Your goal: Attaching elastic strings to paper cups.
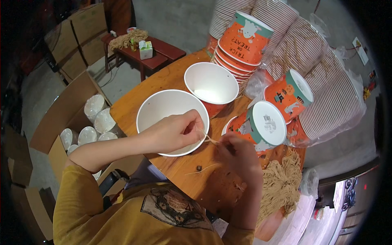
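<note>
My left hand (179, 130) reaches across the mouth of a white-lined paper bucket (154, 108), its fingers pinched at the bucket's right rim. Between my two hands runs a thin tan cord (211, 140). The other side of it is pinched by my right hand (238, 154), just outside the rim and above the wooden table (179, 173). Part of a cord lies on the table below my hands. A second paper bucket (210, 81), orange outside, stands open behind the first. Shadow partly hides the right fingertips.
Orange printed buckets (241, 43) stand stacked at the back, and two upturned ones (267, 122) sit at right. Bagged bucket stacks (330, 102) rise behind. Loose tan cords (279, 183) hang over the right edge. A carton of wrapped buckets (87, 134) is left; a red bench (157, 61) stands beyond.
</note>
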A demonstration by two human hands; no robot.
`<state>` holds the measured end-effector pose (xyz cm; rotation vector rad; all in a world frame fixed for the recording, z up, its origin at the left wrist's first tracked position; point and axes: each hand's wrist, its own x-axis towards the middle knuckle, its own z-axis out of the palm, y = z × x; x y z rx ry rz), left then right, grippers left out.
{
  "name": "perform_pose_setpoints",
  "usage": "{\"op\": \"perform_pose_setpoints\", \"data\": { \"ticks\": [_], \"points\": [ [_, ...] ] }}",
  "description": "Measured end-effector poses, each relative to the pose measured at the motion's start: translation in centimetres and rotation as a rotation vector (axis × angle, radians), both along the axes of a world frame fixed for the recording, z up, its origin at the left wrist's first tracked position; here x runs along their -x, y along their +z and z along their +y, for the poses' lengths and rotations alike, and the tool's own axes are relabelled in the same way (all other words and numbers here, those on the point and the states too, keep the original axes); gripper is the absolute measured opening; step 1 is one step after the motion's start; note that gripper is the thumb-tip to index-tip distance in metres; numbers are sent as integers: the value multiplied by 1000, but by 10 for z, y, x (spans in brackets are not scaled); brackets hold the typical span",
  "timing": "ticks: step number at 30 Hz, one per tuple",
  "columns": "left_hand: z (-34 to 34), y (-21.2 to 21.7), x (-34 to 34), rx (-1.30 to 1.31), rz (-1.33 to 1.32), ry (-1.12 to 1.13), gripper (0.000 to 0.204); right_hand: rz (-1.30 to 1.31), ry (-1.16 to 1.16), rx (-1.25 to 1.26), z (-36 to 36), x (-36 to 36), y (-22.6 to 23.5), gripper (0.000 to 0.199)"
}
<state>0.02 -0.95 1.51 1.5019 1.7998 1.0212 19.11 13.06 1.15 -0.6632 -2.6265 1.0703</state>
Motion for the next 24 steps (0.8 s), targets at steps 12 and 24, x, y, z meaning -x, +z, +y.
{"op": "perform_pose_setpoints", "data": {
  "ticks": [12, 24],
  "points": [
    [-61, 17, -3, -108, 514, -183, 24, 315, 91, -153, -14, 18, 12, 9],
    [-74, 10, 15, -235, 668, -14, 19, 225, 110, -550, -46, 67, -4, 8]
  ]
}}
